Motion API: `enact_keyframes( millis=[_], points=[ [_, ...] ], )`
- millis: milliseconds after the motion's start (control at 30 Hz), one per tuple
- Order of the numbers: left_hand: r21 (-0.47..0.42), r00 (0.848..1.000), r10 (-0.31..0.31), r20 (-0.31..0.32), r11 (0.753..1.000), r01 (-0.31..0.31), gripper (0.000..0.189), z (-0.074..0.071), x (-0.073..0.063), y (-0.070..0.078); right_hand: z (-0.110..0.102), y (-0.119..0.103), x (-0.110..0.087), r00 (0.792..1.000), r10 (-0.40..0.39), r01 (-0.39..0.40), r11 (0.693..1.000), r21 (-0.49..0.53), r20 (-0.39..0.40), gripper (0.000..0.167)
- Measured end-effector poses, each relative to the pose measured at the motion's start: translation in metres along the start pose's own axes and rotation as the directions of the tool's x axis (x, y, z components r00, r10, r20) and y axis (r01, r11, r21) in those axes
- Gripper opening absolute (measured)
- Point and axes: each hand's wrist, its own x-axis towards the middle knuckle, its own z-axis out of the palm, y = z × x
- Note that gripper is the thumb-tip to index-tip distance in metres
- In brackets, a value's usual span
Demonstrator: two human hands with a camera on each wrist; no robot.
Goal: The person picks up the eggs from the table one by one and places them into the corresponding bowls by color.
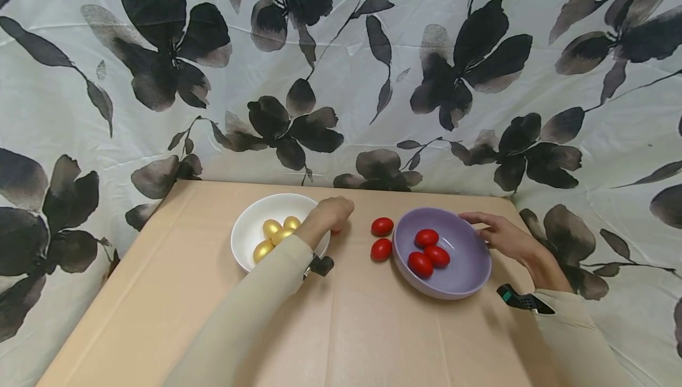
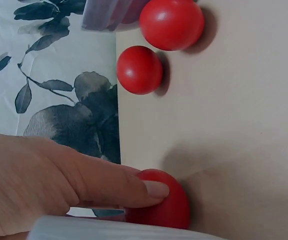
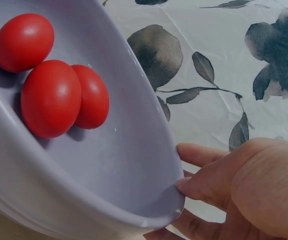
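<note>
My left hand (image 1: 331,214) is beside the right rim of a white bowl (image 1: 245,221) that holds several gold eggs (image 1: 263,251). In the left wrist view its thumb lies on a red egg (image 2: 166,212), which it pinches just outside the bowl; the other fingers are mostly hidden. On the right, my right hand (image 1: 506,236) holds the rim of a purple bowl (image 1: 471,260), thumb at the edge and fingers around the outside. Inside that bowl lie three red eggs (image 3: 51,100).
Two more red eggs, a rear one (image 1: 382,226) and a front one (image 1: 380,250), lie on the tan table (image 1: 341,328) just left of the purple bowl. A white cloth with dark flowers (image 1: 373,79) hangs behind the table's back edge.
</note>
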Motion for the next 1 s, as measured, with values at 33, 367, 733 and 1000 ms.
enact_keyframes(
  millis=[33, 367, 733, 1000],
  points=[
    [-0.001, 1.0, 0.003, -0.001, 1.0, -0.003, 0.021, 0.0, 0.0, 0.0, 0.0, 0.0, 0.0, 1.0, 0.001, -0.001, 1.0, -0.001, -0.003, 0.052],
    [-0.252, 0.985, 0.162, -0.066, 0.952, -0.173, 0.019, -0.003, 0.002, -0.009, 0.0, -0.001, -0.002, 1.0, 0.006, -0.006, 1.0, 0.006, 0.001, 0.053],
    [-0.336, 0.94, 0.297, -0.169, 0.879, -0.339, 0.028, -0.007, -0.004, -0.001, 0.003, -0.002, -0.006, 1.0, 0.012, -0.012, 1.0, 0.008, -0.003, 0.053],
    [-0.366, 0.906, 0.344, -0.247, 0.833, -0.415, 0.026, -0.011, -0.008, 0.006, 0.004, -0.003, -0.008, 1.0, 0.019, -0.019, 1.0, 0.014, -0.005, 0.054]
  ],
)
